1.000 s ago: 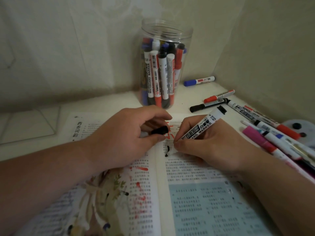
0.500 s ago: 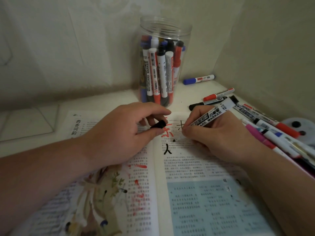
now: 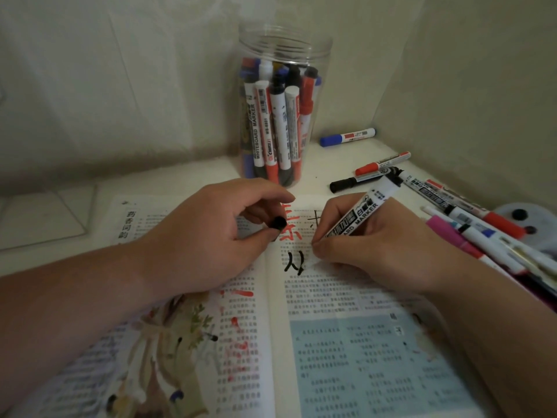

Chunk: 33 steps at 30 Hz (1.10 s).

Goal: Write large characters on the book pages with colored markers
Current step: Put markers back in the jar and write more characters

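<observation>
Lay open at 6 o'clock on the white counter point(image 3: 187, 179): printed paper book with a pale blue panel point(image 3: 376, 357). At 9 o'clock, left hand point(image 3: 205, 236), fingers curled, pinched a small black plastic cap point(image 3: 278, 222). At 3 o'clock, right hand point(image 3: 376, 245) gripped a white-barrelled black whiteboard marker point(image 3: 358, 215), tip hidden. Had dropped from the upper cross to the lower black strokes point(image 3: 294, 265), fuller than half a second before; character probably unfinished. At 12 o'clock stood a clear plastic jar of markers point(image 3: 286, 46).

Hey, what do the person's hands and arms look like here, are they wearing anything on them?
Nothing visible. The left hand and right hand are bare, with no gloves or rings showing. The left forearm and right forearm are bare too: no sleeves, watch or bracelet within the frame.
</observation>
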Each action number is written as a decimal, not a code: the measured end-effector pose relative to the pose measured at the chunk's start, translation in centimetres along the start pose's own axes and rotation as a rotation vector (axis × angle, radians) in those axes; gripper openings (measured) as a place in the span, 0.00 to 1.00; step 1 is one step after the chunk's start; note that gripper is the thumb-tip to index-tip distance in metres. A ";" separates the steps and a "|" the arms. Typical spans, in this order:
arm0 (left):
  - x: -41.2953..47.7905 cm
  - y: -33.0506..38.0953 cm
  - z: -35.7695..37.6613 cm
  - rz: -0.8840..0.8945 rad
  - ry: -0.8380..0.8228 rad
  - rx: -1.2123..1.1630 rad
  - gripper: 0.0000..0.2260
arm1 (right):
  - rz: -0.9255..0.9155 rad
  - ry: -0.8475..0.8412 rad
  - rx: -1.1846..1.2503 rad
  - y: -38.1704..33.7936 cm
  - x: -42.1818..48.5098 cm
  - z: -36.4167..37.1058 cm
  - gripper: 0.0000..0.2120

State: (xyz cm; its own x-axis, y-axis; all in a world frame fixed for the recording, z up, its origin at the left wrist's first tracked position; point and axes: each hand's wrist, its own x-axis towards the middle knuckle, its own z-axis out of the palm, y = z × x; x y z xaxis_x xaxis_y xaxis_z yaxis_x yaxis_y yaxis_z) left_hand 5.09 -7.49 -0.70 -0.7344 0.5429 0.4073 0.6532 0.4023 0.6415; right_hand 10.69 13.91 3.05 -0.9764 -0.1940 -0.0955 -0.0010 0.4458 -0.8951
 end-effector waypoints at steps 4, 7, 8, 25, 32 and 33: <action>0.1 0.1 0.0 0.011 -0.012 -0.002 0.18 | 0.007 0.034 -0.060 0.5 0.4 -0.3 0.08; 0.1 0.2 0.0 0.001 -0.013 -0.014 0.18 | 0.032 -0.002 -0.101 0.6 0.5 -0.6 0.09; 0.1 0.2 0.1 -0.002 -0.014 -0.022 0.19 | 0.032 -0.007 -0.101 0.7 0.5 -0.7 0.09; 0.0 1.7 0.0 -0.012 -0.162 -0.152 0.27 | -0.331 0.205 0.115 0.8 0.3 0.6 0.01; 0.0 1.7 0.3 -0.030 -0.148 -0.223 0.31 | -0.240 0.063 -0.160 0.7 0.5 1.2 0.05; 0.0 1.6 0.3 -0.041 -0.150 -0.227 0.31 | -0.248 0.078 -0.183 0.8 0.5 1.2 0.05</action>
State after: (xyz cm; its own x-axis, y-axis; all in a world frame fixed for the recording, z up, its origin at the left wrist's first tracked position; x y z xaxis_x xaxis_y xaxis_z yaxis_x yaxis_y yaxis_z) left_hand 6.21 -6.57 0.11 -0.7127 0.6397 0.2878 0.5530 0.2599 0.7916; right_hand 10.45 13.07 1.76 -0.9552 -0.2515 0.1561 -0.2730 0.5447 -0.7929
